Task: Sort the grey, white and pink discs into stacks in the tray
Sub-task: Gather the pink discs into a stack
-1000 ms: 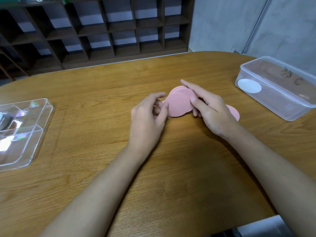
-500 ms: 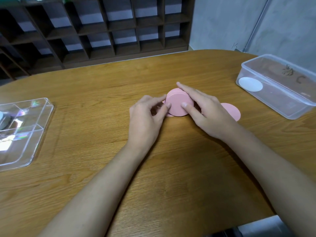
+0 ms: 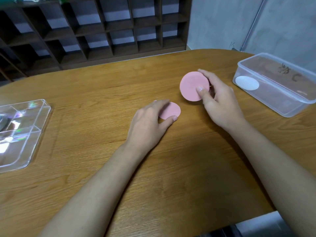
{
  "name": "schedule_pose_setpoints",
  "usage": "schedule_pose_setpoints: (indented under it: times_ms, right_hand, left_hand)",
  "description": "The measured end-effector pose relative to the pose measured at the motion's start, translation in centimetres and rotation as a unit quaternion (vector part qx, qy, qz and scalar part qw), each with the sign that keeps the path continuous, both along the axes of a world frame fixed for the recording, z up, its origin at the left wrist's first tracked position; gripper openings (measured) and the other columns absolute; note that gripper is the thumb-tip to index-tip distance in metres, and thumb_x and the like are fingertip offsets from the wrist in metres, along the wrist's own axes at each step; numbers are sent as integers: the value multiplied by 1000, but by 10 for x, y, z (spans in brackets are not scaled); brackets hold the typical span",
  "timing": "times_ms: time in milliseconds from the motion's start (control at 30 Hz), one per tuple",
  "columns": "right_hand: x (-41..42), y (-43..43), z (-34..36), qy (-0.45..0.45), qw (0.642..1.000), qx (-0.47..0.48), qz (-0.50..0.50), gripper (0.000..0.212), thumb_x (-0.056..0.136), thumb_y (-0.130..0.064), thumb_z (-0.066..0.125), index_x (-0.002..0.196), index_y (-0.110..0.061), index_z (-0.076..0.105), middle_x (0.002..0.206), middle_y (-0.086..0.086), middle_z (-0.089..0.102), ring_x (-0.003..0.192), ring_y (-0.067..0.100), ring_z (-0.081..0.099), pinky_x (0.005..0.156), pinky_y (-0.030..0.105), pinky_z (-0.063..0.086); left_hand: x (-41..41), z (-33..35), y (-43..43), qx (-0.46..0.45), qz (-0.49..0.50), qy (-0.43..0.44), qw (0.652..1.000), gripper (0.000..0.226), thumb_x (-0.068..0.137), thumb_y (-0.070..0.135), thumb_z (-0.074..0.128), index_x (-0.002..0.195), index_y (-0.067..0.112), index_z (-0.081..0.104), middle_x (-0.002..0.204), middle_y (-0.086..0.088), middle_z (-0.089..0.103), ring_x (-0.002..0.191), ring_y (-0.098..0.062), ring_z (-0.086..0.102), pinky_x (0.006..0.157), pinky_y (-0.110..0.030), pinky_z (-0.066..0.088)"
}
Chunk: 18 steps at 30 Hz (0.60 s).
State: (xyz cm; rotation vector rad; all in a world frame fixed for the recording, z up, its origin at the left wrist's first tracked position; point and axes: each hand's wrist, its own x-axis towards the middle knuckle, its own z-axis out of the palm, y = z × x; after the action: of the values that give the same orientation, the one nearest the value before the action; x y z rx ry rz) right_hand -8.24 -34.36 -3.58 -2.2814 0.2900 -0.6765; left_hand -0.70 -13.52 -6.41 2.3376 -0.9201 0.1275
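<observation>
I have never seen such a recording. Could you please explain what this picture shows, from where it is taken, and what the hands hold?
No machine here: a person works with bare hands, and a camera worn on the head looks down at them. The right hand grips a pink stack of discs, tilted up off the wooden table. The left hand holds a single pink disc flat on the table, between fingers and thumb. At the left lies a clear tray with compartments; at the right, a clear box with a white disc inside.
</observation>
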Motion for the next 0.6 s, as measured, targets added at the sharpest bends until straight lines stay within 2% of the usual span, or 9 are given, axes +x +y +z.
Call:
schedule_pose_setpoints:
  times_ms: [100,200,267,333,400,433,500,600]
  right_hand:
    - [0,2,-3,7,1000,-6,9,48,104,-22,56,152,-26,48,127,-10,62,102,9,56,95,25,45]
    - [1,4,-5,12,1000,-12,23,47,104,-21,56,150,-28,50,122,-2,67,94,15,58,90,27,46]
    - [1,5,-4,13,999,-9,36,49,103,-19,56,150,-30,50,127,-4,66,98,17,59,92,27,47]
    - [0,6,-3,23,999,-5,47,51,104,-17,55,152,-31,48,139,-9,61,113,11,58,97,17,42]
    - [0,6,-2,29,998,-3,57,53,104,-14,54,153,-32,47,146,-13,55,124,1,50,99,4,33]
    - [0,7,-2,30,998,-2,62,53,104,-14,53,154,-31,47,146,-14,54,126,-3,47,98,-1,30]
    - [0,8,-3,31,997,2,76,53,104,-13,52,154,-32,46,145,-15,53,127,-8,43,99,-4,27]
    - [0,9,-5,35,995,8,94,54,105,-12,52,153,-34,47,142,-10,58,127,-4,47,101,-1,28]
  left_hand:
    - [-2,2,0,16,-11,-32,999,36,99,48,64,127,27,69,131,6,71,126,-17,62,100,-39,51]
    - [-7,5,0,-18,-21,-41,999,26,107,45,49,118,33,70,115,13,75,107,-17,69,87,-37,54]
    - [-7,6,1,-26,-9,-52,998,31,110,45,38,117,32,65,101,6,76,91,-25,70,76,-41,55]
    - [-8,6,2,-47,0,-57,997,30,110,40,34,113,23,59,97,2,77,84,-31,68,72,-43,54]
    - [-11,10,1,-80,-6,-47,996,24,112,33,37,111,18,55,108,14,78,87,-24,67,74,-34,51]
    - [-12,12,1,-95,-6,-51,994,20,112,29,40,110,16,56,106,18,75,86,-21,65,72,-30,46]
    - [-14,14,-1,-106,5,-70,992,16,110,23,46,110,13,59,95,12,71,80,-23,62,67,-29,36]
    - [-15,12,-2,-110,12,-71,991,10,102,19,52,109,13,58,87,4,66,73,-27,60,65,-36,42]
